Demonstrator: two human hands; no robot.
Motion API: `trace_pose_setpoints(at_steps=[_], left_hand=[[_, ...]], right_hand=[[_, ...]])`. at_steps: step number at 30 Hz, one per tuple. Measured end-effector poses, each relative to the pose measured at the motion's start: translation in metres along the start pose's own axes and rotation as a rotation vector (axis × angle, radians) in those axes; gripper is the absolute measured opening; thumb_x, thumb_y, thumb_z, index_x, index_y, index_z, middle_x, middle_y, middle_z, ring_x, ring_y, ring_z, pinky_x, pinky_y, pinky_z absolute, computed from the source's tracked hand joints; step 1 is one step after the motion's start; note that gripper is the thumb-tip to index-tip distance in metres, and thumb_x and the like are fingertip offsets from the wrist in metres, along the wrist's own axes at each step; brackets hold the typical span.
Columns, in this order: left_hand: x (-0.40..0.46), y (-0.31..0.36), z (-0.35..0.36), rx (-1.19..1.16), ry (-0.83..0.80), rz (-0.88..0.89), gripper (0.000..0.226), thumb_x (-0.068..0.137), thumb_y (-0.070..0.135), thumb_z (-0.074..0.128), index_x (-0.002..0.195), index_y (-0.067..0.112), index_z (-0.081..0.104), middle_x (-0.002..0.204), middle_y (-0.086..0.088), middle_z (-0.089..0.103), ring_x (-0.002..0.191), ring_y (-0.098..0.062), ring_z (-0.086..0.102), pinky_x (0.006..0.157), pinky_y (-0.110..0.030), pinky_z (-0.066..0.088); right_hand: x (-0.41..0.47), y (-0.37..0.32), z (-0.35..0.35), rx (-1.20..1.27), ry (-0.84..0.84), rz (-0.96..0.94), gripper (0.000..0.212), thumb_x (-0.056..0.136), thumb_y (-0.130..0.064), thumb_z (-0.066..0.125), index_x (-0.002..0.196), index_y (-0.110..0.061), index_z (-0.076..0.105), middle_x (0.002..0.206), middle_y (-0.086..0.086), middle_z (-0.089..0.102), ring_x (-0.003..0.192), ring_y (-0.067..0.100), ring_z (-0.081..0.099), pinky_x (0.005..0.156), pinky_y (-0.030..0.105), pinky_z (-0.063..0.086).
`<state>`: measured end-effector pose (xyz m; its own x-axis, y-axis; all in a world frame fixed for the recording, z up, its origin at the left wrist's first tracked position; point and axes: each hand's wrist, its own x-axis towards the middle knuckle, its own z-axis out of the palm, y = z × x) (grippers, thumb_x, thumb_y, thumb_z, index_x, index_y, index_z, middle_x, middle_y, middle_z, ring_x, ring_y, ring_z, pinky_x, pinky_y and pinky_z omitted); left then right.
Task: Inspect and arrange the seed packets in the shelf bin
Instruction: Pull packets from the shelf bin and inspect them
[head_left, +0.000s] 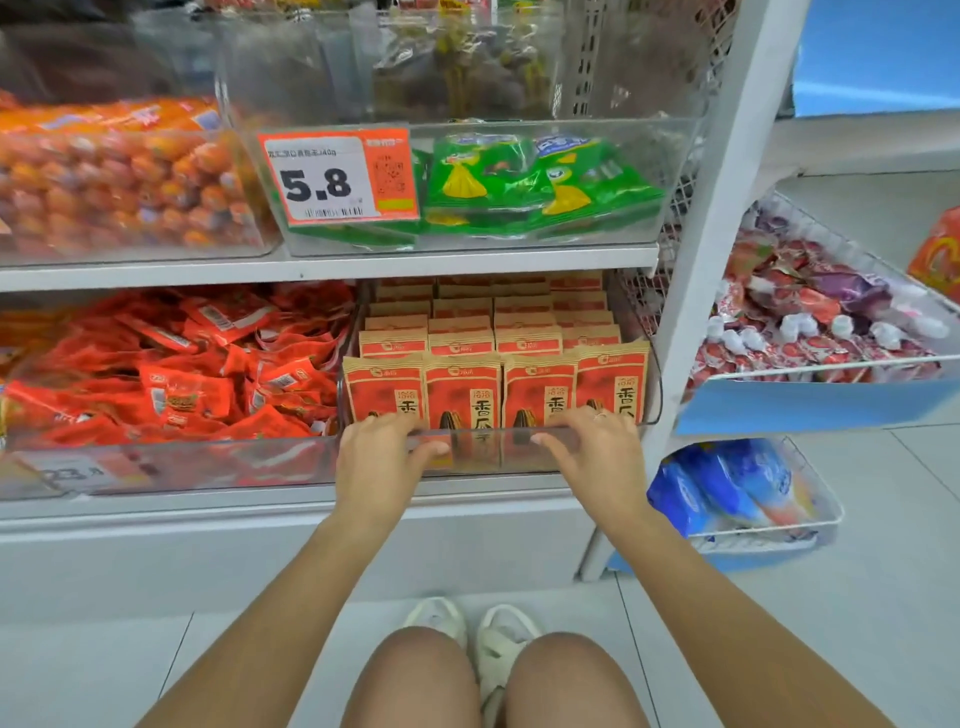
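Seed packets (462, 387), red and tan, stand upright in tidy rows inside a clear shelf bin (652, 384) at the centre of the frame, on the lower shelf. Nearest the camera, at the bottom of the frame, are bare knees and pale shoes (470, 631) on a tiled floor. Above them, both hands grip the bin's front rim: the left hand (382, 457) at its left end, the right hand (592, 447) at its right end, fingers hooked over the edge against the front packets, thumbs on the clear front wall. Left of the bin lies a heap of loose red snack packs (176, 364). On the shelf above, centre, green packets (530, 182) sit behind an orange price tag (337, 179) reading 5.8. Wire baskets (810, 317) of sweets hang at the right.
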<state>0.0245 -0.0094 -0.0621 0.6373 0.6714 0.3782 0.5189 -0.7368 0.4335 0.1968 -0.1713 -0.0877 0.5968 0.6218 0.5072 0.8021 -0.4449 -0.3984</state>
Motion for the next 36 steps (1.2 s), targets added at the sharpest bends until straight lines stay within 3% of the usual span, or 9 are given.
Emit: trace_pose_setpoints(at_steps=[4, 9, 12, 21, 27, 32, 36], left_hand=[[0.003, 0.004, -0.008, -0.080, -0.002, -0.054, 0.025, 0.075, 0.033, 0.081, 0.092, 0.014, 0.078, 0.092, -0.005, 0.075, 0.090, -0.028, 0.063, 0.084, -0.039, 0.045], [0.006, 0.009, -0.026, -0.123, 0.013, -0.077, 0.028, 0.073, 0.038, 0.081, 0.094, 0.020, 0.078, 0.094, -0.003, 0.075, 0.094, -0.028, 0.064, 0.086, -0.039, 0.047], [-0.007, 0.009, -0.035, -0.166, 0.003, -0.119, 0.026, 0.070, 0.043, 0.082, 0.087, 0.025, 0.074, 0.087, -0.002, 0.073, 0.092, -0.028, 0.063, 0.082, -0.041, 0.049], [-0.067, 0.021, -0.050, -0.207, 0.055, -0.057, 0.024, 0.069, 0.029, 0.087, 0.081, 0.013, 0.073, 0.068, 0.008, 0.058, 0.071, -0.019, 0.054, 0.073, -0.032, 0.038], [-0.083, 0.023, -0.048, -0.162, 0.061, -0.091, 0.025, 0.067, 0.032, 0.087, 0.079, 0.016, 0.074, 0.071, -0.002, 0.067, 0.075, -0.023, 0.057, 0.071, -0.032, 0.040], [-0.083, 0.021, -0.048, -0.144, 0.029, -0.059, 0.024, 0.068, 0.032, 0.087, 0.077, 0.016, 0.071, 0.073, 0.001, 0.069, 0.074, -0.023, 0.060, 0.074, -0.035, 0.042], [-0.084, 0.016, -0.041, -0.072, 0.028, 0.014, 0.026, 0.069, 0.033, 0.086, 0.076, 0.017, 0.068, 0.073, 0.005, 0.069, 0.070, -0.023, 0.060, 0.072, -0.033, 0.037]], right_hand=[[0.000, 0.001, 0.001, 0.097, 0.056, -0.024, 0.018, 0.080, -0.032, 0.077, 0.086, -0.016, 0.074, 0.082, -0.002, 0.071, 0.078, 0.023, 0.063, 0.077, 0.028, 0.028], [0.004, -0.008, -0.017, 0.152, 0.104, -0.037, 0.025, 0.081, -0.043, 0.070, 0.086, -0.019, 0.075, 0.075, -0.004, 0.066, 0.073, 0.019, 0.059, 0.077, 0.022, 0.024], [-0.007, -0.012, -0.029, 0.168, 0.104, -0.030, 0.022, 0.080, -0.040, 0.074, 0.086, -0.019, 0.075, 0.074, -0.005, 0.065, 0.073, 0.017, 0.057, 0.079, 0.021, 0.025], [-0.060, -0.021, -0.043, 0.167, 0.097, -0.023, 0.036, 0.081, -0.052, 0.060, 0.083, -0.019, 0.074, 0.071, -0.005, 0.065, 0.072, 0.018, 0.058, 0.075, 0.022, 0.025], [-0.082, -0.020, -0.043, 0.175, 0.145, 0.000, 0.034, 0.080, -0.050, 0.061, 0.080, -0.019, 0.073, 0.075, -0.007, 0.066, 0.080, 0.005, 0.050, 0.089, 0.006, 0.022], [-0.088, -0.020, -0.040, 0.120, 0.065, 0.014, 0.028, 0.079, -0.047, 0.068, 0.082, -0.019, 0.072, 0.078, -0.008, 0.067, 0.078, 0.014, 0.059, 0.077, 0.020, 0.025], [-0.089, -0.021, -0.040, 0.113, 0.048, 0.003, 0.022, 0.079, -0.041, 0.071, 0.084, -0.019, 0.071, 0.080, -0.007, 0.067, 0.078, 0.019, 0.063, 0.076, 0.023, 0.025]])
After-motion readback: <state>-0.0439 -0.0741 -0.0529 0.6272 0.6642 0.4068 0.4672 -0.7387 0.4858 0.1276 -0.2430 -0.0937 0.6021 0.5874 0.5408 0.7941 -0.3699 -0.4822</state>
